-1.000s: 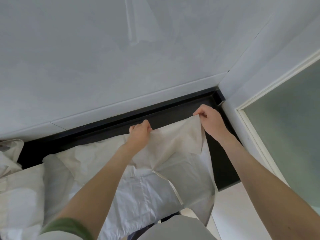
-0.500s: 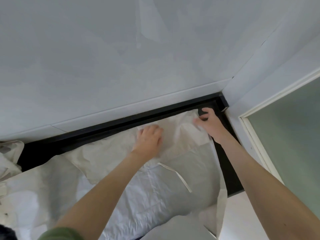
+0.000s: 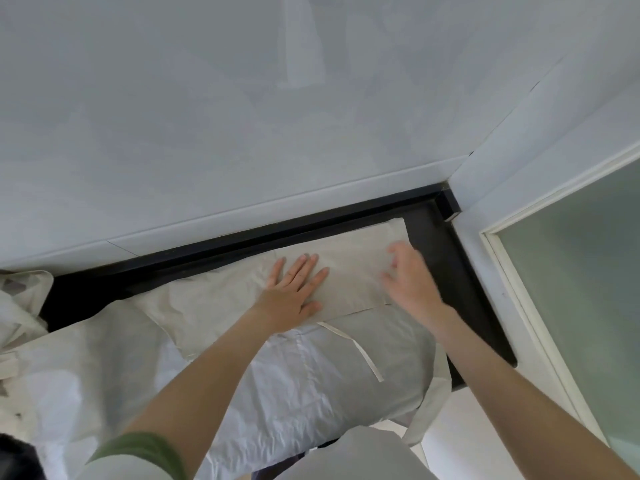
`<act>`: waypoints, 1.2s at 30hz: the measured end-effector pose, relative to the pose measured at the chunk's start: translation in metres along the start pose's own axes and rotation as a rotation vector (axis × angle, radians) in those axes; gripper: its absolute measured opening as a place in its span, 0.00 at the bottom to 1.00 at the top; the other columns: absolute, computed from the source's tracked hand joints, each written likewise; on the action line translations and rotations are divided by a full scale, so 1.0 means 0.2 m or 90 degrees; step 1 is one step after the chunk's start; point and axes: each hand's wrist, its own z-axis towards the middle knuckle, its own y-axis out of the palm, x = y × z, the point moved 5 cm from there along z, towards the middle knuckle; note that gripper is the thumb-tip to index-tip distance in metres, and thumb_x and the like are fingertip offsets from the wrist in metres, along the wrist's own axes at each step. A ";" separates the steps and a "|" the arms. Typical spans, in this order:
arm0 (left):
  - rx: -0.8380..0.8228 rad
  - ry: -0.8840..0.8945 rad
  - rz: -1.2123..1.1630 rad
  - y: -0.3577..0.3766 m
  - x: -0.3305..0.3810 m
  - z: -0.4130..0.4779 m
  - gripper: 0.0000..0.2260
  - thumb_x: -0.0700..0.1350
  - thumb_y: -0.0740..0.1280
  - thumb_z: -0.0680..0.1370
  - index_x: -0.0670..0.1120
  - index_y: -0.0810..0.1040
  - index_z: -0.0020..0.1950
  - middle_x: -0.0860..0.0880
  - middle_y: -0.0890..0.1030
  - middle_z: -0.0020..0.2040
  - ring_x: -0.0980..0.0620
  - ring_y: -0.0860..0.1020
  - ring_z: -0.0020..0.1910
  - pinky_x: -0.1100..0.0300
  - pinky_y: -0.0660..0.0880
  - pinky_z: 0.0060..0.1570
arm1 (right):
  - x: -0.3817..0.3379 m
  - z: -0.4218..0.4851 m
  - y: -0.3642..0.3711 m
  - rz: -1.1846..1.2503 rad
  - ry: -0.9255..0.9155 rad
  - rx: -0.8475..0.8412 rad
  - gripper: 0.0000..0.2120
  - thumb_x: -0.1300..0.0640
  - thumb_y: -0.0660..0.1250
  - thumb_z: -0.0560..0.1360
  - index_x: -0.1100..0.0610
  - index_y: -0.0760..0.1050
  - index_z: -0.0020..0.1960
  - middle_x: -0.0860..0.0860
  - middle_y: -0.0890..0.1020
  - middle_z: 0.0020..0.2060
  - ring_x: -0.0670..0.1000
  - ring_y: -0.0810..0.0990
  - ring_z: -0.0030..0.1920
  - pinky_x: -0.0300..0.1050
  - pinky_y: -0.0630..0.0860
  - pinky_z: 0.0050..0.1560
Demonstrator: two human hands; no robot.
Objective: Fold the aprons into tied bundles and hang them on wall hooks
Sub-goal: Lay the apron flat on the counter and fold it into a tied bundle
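The left hand (image 3: 294,289) lies flat, fingers straight and spread, pressing the apron (image 3: 214,306) near the middle of the counter (image 3: 429,237). The right hand (image 3: 408,278) is motion-blurred toward the counter's right end. Its fingers look slack and grasp nothing, though I cannot tell whether they touch the cloth. Under both hands lies a folded flap (image 3: 346,258), its far edge along the counter's back and its near edge just in front of the left thumb.

The apron covers most of the counter, cream and creased, reaching the front edge. A thin strap (image 3: 360,351) trails loose across it toward the counter's front, and a wider loop (image 3: 433,403) hangs over the front right corner. A pile (image 3: 20,299) of more cloth sits at the counter's left end. A pale wall (image 3: 242,133) rises behind the counter, and a glass panel (image 3: 571,271) stands beside its right end. No hooks show.

This looks like an early fold being smoothed, with tying and hanging not yet begun. The cloth seems light and crinkled, so the flap may spring up or skew once the palm lifts. A hard sweep by the right hand could push the flap's corner out of line. The hanging loop may drag the apron off the counter's front. The loose strap could get buried in the next fold, leaving nothing to tie with.
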 end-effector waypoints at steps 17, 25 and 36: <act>-0.034 -0.230 -0.026 0.09 -0.13 -0.24 0.25 0.60 0.38 0.82 0.57 0.26 0.73 0.49 0.28 0.75 0.48 0.33 0.76 0.33 0.40 0.70 | 0.31 -0.47 0.13 -0.253 0.230 -0.067 0.13 0.56 0.56 0.80 0.61 0.66 0.62 0.56 0.72 0.59 0.57 0.72 0.59 0.50 0.71 0.54; 0.018 -0.267 0.000 0.08 -0.04 -0.27 0.25 0.52 0.46 0.84 0.48 0.41 0.79 0.45 0.44 0.79 0.46 0.43 0.78 0.40 0.46 0.73 | 0.47 -0.62 0.00 -0.448 0.259 -0.169 0.30 0.61 0.64 0.72 0.54 0.55 0.69 0.54 0.61 0.67 0.57 0.64 0.66 0.50 0.68 0.61; 0.194 -0.128 -0.169 0.02 0.64 -0.42 0.27 0.47 0.63 0.78 0.47 0.60 0.76 0.41 0.63 0.72 0.40 0.61 0.72 0.42 0.59 0.70 | 0.58 -0.79 -0.04 -0.173 0.256 -0.004 0.10 0.61 0.57 0.79 0.60 0.67 0.39 0.53 0.73 0.36 0.56 0.73 0.39 0.44 0.67 0.38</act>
